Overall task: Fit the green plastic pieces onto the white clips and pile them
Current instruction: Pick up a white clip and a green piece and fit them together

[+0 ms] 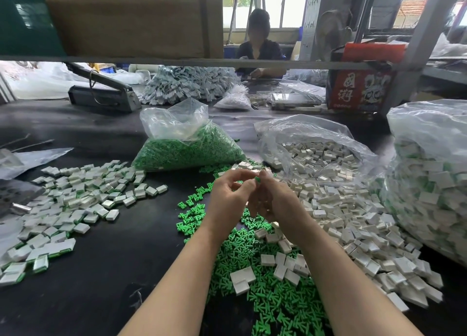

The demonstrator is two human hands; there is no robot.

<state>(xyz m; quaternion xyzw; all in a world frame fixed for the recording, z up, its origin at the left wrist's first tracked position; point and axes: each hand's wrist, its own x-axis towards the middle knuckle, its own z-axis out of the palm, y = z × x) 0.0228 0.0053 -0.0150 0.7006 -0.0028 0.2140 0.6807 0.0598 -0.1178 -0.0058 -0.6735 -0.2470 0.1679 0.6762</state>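
Both hands meet above the black surface (121, 272): the right hand (271, 199) pinches a small green plastic piece (257, 179) at its fingertips, and the left hand (227, 196), fingers curled, touches it there (whether it grips a white clip cannot be told). Below both wrists lie loose green pieces (265, 297); right of the right hand spread loose white clips (353, 222); well left of the left hand lies the pile of fitted clips (75, 196).

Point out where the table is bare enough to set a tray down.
Bare black table between the finished pile at left and the loose green pieces; more behind the green bag. Right of the hands, white clips crowd everything.
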